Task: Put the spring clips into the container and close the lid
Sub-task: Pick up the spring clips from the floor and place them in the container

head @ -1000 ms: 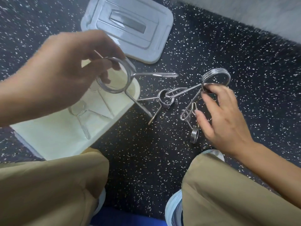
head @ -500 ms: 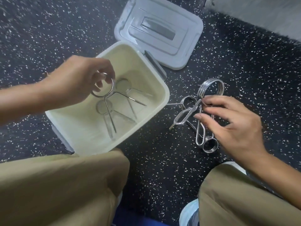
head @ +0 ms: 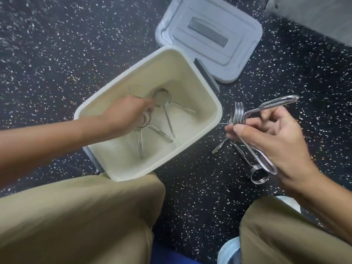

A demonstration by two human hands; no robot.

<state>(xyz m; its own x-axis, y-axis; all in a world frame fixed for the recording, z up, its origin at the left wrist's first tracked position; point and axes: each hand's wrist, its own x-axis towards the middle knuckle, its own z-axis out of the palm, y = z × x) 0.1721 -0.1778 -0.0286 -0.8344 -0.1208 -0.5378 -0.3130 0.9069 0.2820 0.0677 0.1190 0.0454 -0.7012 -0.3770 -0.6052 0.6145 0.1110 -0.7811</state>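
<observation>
Left hand [head: 123,116] reaches into the cream rectangular plastic container [head: 213,103]; its fingertips are hidden among coiled steel spring clips [head: 162,98], so its grip cannot be told. Right hand [head: 272,138] pinches a large steel spring clip [head: 239,115] beside the container. A smaller coiled clip [head: 259,175] lies partly hidden beneath. The grey lid [head: 209,33] rests on the speckled floor [head: 57,44].
</observation>
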